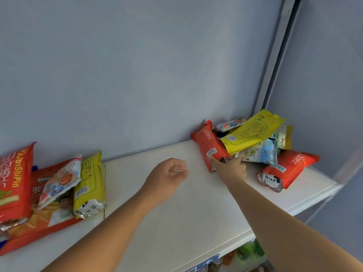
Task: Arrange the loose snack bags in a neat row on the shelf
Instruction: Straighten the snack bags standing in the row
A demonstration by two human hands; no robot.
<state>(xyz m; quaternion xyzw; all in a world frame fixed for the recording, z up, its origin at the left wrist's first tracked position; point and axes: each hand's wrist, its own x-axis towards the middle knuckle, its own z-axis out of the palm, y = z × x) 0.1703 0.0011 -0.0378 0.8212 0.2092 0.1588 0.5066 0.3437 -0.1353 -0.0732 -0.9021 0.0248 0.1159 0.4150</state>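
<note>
The white shelf is stretching across in front of the person, with the pale blue wall standing behind it. Snack bags are sitting in two clusters, one at each end. On the left, a large red pack, a small white pack and a yellow pack are leaning and overlapping near the wall rather than lining up. In the right corner the loose heap is lying jumbled. A long yellow bag is slanting across the top, a pale blue bag is showing beneath it, and a foil-ended red bag is poking out towards the shelf's front edge.

The red bag is lying at the heap's left edge. Its long axis is running from the wall towards the person, with the yellow bag just overlapping its right side. The right hand is sitting at its near end, thumb on the left corner and fingers curling round, so it seems to be gripping the bag there, though part of the contact is hidden. The left hand is hovering over the middle of the shelf, loosely curled and holding nothing.

To my eye the right hand is much the nearer, and the bag is lying straight ahead of the grip. Drawing it out leftwards looks likely to tug the yellow bag along
</note>
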